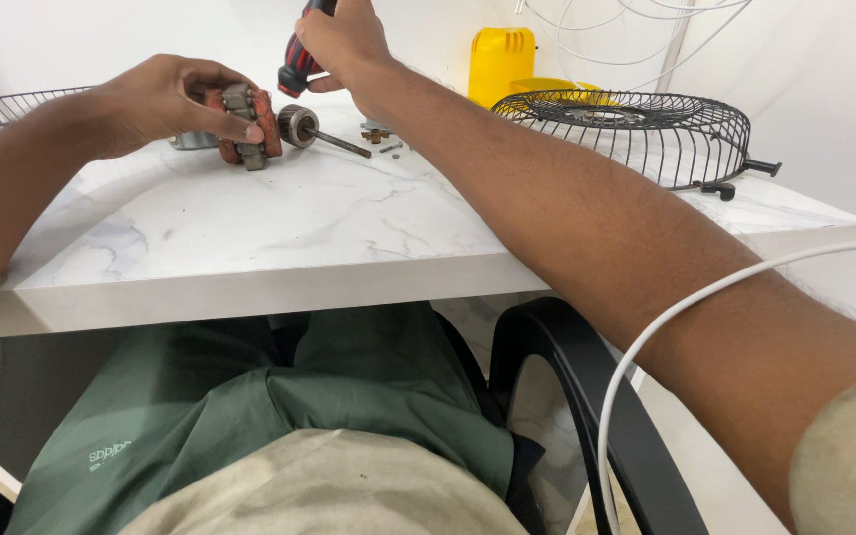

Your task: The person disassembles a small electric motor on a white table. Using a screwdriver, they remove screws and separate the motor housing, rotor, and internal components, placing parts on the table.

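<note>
Marble-patterned white laminate (pixel 279 223) carried the work: the left hand (pixel 156 99) was closed around a rusty motor stator (pixel 248 124) of stacked steel plates and copper-brown windings, pinning it near the table's far edge. The right hand (pixel 344 40) gripped a red-and-black screwdriver (pixel 297 61) by its ribbed handle, tip hidden behind the stator. Beside it lay the cylindrical rotor (pixel 301 125) on its thin shaft, free to roll. Small loose screws (pixel 384 139) sat near; a slipping tip could have jabbed the holding fingers or scattered them. A black wire fan guard (pixel 646 134) stood apart.
</note>
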